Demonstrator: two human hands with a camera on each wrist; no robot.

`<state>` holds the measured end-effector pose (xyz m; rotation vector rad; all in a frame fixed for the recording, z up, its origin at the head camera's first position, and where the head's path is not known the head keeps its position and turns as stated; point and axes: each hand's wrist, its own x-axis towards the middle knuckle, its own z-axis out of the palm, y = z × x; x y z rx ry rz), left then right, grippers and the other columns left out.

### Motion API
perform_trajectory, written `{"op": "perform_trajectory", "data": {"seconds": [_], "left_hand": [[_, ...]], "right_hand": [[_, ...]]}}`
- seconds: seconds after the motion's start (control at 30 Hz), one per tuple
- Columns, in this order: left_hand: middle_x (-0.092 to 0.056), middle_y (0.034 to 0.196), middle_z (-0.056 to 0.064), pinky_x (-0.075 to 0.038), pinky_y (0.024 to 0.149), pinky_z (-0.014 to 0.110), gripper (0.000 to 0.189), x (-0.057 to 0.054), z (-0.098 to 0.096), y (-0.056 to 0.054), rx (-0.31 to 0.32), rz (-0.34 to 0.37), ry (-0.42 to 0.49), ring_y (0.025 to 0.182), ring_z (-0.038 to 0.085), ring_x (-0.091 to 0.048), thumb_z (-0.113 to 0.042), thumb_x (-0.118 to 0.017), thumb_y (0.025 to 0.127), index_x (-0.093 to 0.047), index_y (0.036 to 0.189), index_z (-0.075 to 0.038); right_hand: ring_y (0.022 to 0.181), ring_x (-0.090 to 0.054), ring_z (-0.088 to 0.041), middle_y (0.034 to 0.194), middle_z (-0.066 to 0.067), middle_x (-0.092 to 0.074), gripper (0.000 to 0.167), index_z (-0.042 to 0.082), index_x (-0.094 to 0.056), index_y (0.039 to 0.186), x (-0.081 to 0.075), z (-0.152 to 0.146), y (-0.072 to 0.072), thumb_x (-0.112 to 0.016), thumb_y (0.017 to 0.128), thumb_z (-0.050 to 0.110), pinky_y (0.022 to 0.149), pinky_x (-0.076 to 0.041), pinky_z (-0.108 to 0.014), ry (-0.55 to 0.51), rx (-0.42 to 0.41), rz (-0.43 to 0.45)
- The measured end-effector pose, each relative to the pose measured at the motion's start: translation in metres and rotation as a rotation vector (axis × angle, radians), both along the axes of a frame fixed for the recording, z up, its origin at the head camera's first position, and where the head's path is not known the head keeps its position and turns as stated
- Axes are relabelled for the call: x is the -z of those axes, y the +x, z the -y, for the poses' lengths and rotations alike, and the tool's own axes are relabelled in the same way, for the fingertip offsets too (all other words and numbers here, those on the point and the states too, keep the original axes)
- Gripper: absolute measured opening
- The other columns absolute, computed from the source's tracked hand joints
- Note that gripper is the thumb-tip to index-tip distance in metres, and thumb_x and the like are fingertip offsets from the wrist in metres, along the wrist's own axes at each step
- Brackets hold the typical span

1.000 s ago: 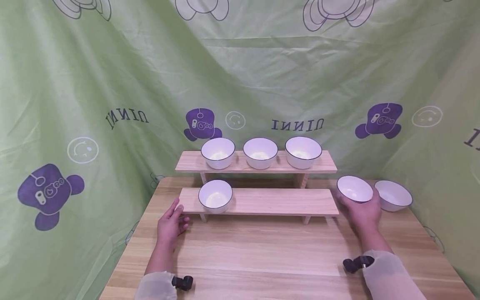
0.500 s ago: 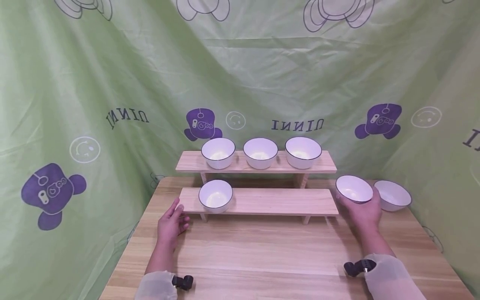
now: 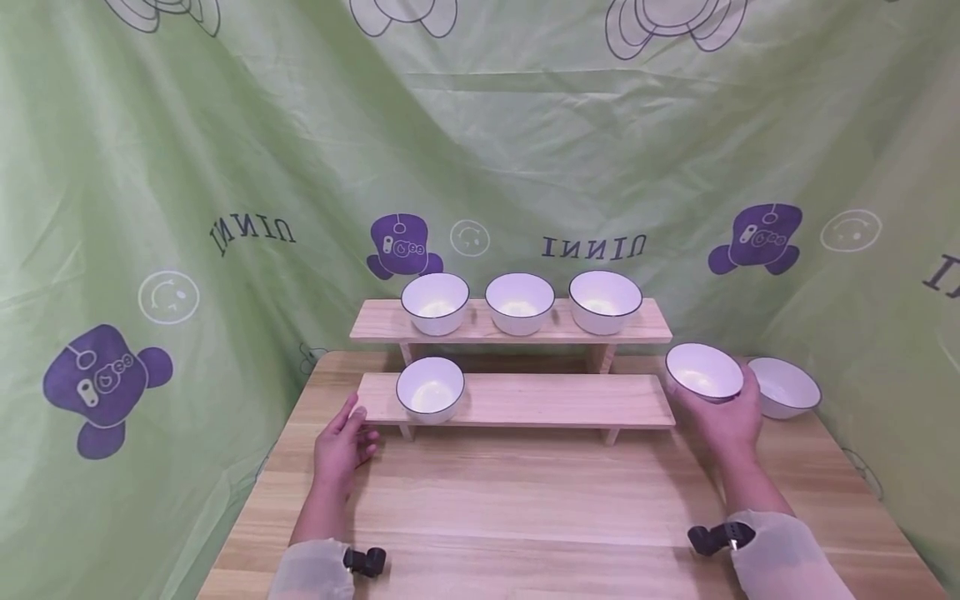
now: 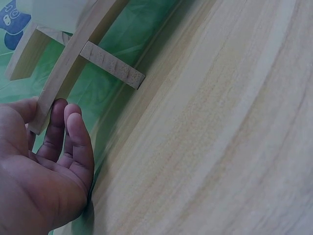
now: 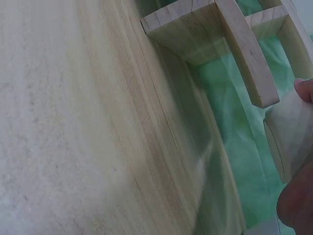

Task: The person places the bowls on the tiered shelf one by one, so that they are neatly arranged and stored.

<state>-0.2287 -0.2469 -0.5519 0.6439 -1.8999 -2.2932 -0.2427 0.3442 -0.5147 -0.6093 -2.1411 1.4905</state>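
A white bowl with a dark rim (image 3: 703, 372) is gripped in my right hand (image 3: 726, 423), just off the right end of the lower wooden shelf (image 3: 555, 400). The right wrist view catches the bowl's underside (image 5: 292, 132) between thumb and fingers, beside the shelf end. At the opposite end, my left hand (image 3: 341, 446) pinches the shelf's left corner; in the left wrist view the thumb lies on top of the board (image 4: 61, 81) and fingers curl beneath. One bowl (image 3: 431, 390) sits on that shelf near its left end.
On the upper shelf (image 3: 480, 333) stand three matching bowls (image 3: 520, 303) in a row. Another bowl (image 3: 783, 388) rests on the wooden table (image 3: 510, 508) at the right, behind my right hand. A green printed cloth (image 3: 525, 150) hangs around the back and sides.
My right hand has raised its bowl slightly and shifted it a little left, toward the lower shelf's end. The left hand keeps its place at the shelf corner.
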Motion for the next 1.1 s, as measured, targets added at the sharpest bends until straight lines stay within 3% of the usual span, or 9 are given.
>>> {"op": "perform_trajectory", "data": {"seconds": [0.3, 0.83, 1.1], "left_hand": [[-0.069, 0.097, -0.006, -0.065, 0.07, 0.029, 0.062, -0.001, 0.001, 0.0, 0.006, 0.003, 0.002, 0.079, 0.012, -0.071, -0.044, -0.074, 0.097, -0.052, 0.154, -0.034], [-0.068, 0.104, -0.007, -0.065, 0.074, 0.029, 0.061, -0.003, -0.001, 0.002, 0.015, 0.012, 0.008, 0.081, 0.012, -0.07, -0.045, -0.074, 0.096, -0.052, 0.153, -0.037], [-0.07, 0.102, -0.007, -0.065, 0.072, 0.029, 0.062, -0.001, 0.0, 0.001, 0.005, -0.003, 0.015, 0.08, 0.012, -0.071, -0.044, -0.073, 0.097, -0.051, 0.154, -0.034]], "right_hand": [[0.145, -0.037, -0.029, 0.163, -0.01, -0.036, 0.121, 0.02, -0.024, 0.165, -0.01, 0.009, 0.006, -0.098, 0.07, 0.027, 0.125, -0.031, -0.043, -0.01, -0.018, -0.024], [0.147, -0.036, -0.031, 0.163, -0.012, -0.036, 0.123, 0.019, -0.023, 0.165, -0.011, 0.025, 0.01, -0.1, 0.069, 0.027, 0.126, -0.027, -0.043, -0.002, -0.061, -0.035], [0.145, -0.039, -0.033, 0.159, -0.015, -0.041, 0.119, 0.012, -0.029, 0.162, -0.013, 0.037, 0.014, -0.1, 0.067, 0.018, 0.126, -0.029, -0.045, 0.022, -0.092, -0.083]]}}
